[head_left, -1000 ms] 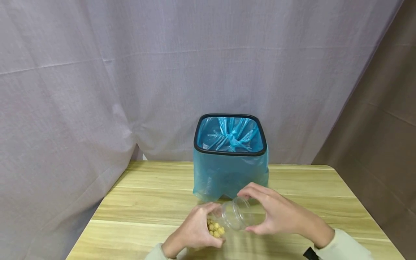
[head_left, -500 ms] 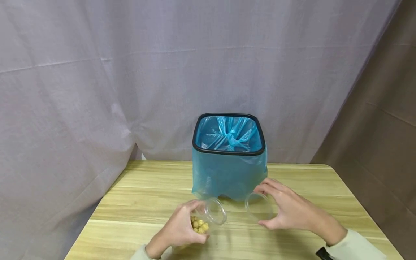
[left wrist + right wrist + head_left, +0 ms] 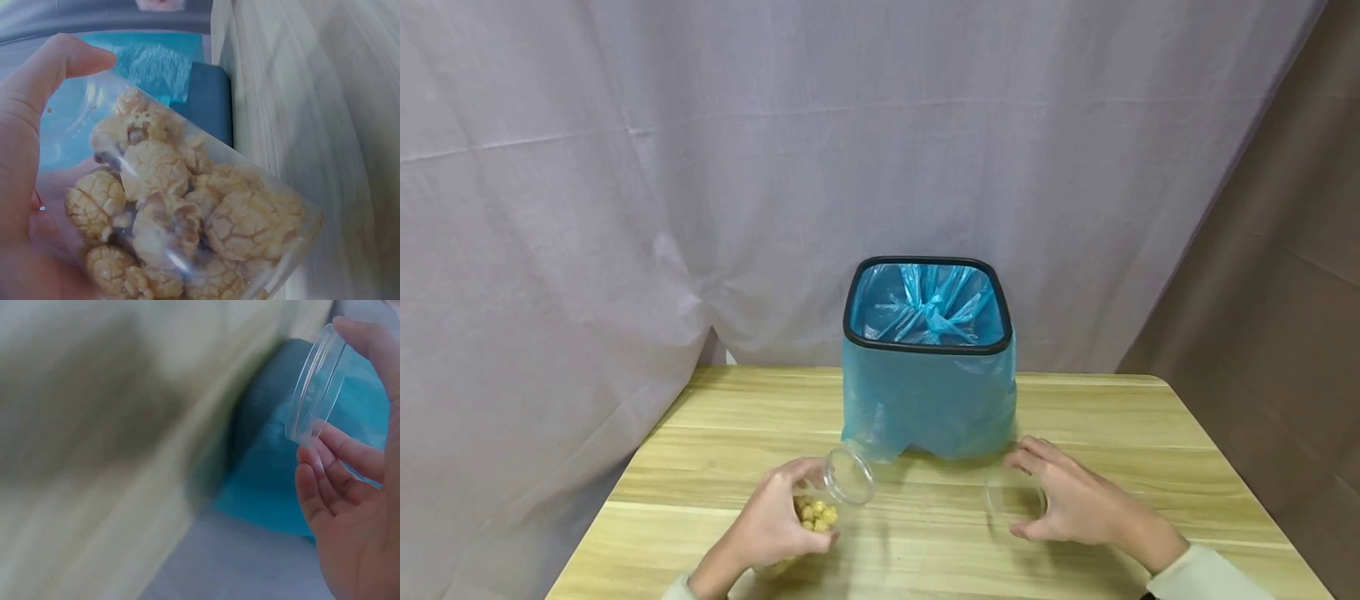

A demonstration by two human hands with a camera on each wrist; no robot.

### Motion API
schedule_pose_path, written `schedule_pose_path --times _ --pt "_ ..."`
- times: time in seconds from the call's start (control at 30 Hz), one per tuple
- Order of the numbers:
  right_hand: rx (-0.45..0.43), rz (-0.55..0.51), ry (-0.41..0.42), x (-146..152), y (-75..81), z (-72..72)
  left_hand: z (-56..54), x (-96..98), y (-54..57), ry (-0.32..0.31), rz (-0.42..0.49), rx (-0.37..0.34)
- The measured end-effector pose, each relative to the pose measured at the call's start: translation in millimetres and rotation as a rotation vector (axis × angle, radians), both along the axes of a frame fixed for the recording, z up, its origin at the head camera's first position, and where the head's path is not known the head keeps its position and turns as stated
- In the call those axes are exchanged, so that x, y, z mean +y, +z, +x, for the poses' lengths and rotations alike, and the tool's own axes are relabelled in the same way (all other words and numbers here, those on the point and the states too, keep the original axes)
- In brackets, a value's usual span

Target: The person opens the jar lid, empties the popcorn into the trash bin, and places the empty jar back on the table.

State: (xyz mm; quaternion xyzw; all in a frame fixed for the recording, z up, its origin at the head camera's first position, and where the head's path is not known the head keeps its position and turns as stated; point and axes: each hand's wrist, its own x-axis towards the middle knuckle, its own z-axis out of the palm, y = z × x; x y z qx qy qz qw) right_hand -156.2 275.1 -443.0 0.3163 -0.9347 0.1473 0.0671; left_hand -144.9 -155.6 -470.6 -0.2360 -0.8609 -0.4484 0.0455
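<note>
In the head view my left hand [image 3: 767, 515] grips a tilted clear plastic jar [image 3: 870, 487] over the table, its uncovered mouth facing up and to the right. Pale golden popcorn [image 3: 153, 172] fills the lower part of the jar, seen closely in the left wrist view. My right hand [image 3: 1075, 504], well off to the right, pinches a round clear lid [image 3: 312, 390] by its edge between thumb and fingers. The lid stands nearly on edge, apart from the jar.
Behind both hands stands a trash bin [image 3: 928, 404] with a black rim [image 3: 927, 347], lined with a knotted blue plastic bag [image 3: 936, 317]. The wood-grain table [image 3: 760, 408] ends at a grey curtain [image 3: 775, 183] behind it and a brown one [image 3: 1270, 275] to the right.
The lid has come away from the jar's mouth. My left hand has moved left with the jar, and my right hand has moved right with the lid.
</note>
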Motion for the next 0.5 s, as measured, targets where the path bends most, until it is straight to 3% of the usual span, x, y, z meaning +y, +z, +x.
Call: schedule_pose_path --times 0.27,0.5 --pt "-0.069 0.036 0.002 7 -37.3 1.3 -0.1 -15.0 3.0 0.045 0.012 -0.014" --pt "-0.112 0.021 0.009 10 -52.7 1.6 -0.8 -22.6 2.3 0.07 -0.02 0.005"
